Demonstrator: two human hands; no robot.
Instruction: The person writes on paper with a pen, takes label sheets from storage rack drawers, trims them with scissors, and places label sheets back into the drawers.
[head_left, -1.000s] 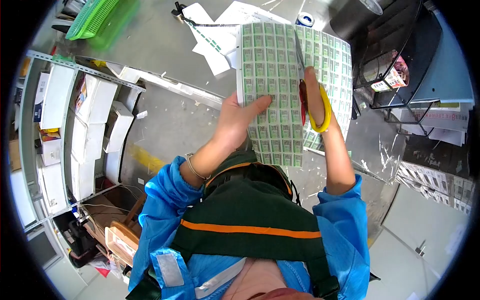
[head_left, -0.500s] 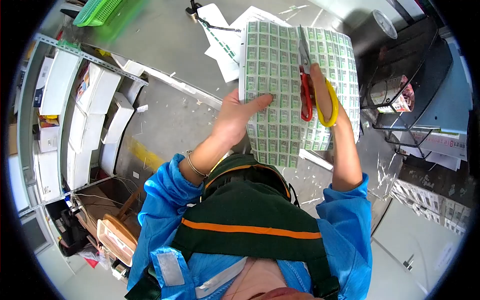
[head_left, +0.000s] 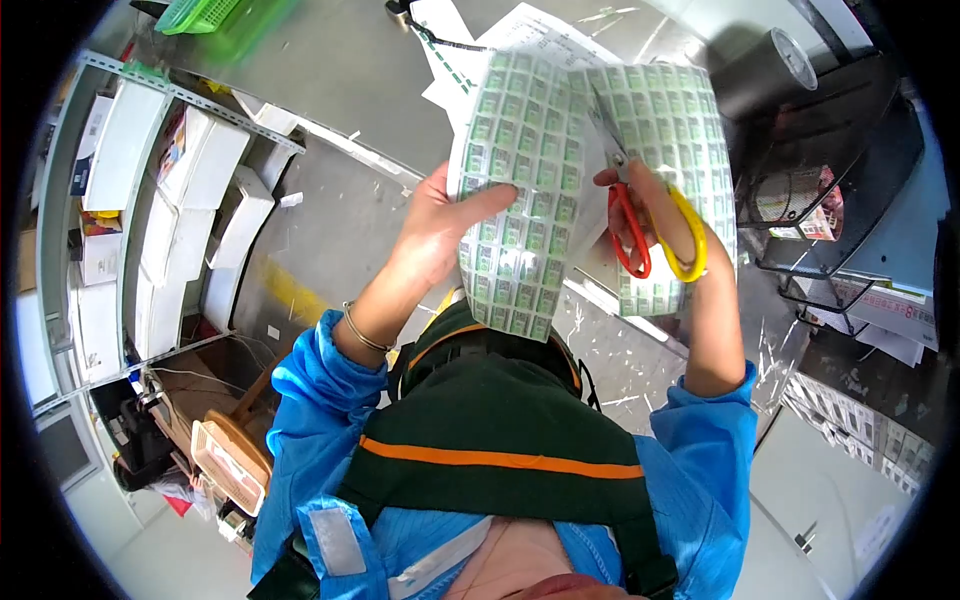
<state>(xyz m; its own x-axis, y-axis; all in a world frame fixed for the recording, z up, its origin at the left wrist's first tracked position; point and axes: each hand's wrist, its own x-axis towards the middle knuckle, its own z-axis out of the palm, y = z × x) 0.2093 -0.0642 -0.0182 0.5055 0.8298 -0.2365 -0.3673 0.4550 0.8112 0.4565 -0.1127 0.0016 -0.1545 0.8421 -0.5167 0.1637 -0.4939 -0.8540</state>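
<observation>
A large sheet of green-printed labels (head_left: 525,200) hangs in front of me, split by a long cut from its near edge upward. My left hand (head_left: 440,225) grips the left part at its outer edge, thumb on top and fingers behind. In my right hand (head_left: 660,215) are scissors (head_left: 629,240) with one red and one yellow handle loop. Their blades point away from me into the top of the cut, between the two parts. The right part of the sheet lies beneath and beside my right hand.
White papers (head_left: 440,60) and a green basket (head_left: 200,12) lie on the grey table (head_left: 340,80). At the right stand a dark cylinder (head_left: 765,75) and a black wire rack (head_left: 800,235). Shelves with white boxes (head_left: 195,165) line the left. Paper scraps litter the floor (head_left: 620,370).
The cut has lengthened and widened. The left part has swung left with my left hand, while the scissors and my right hand have shifted slightly right and nearer to me.
</observation>
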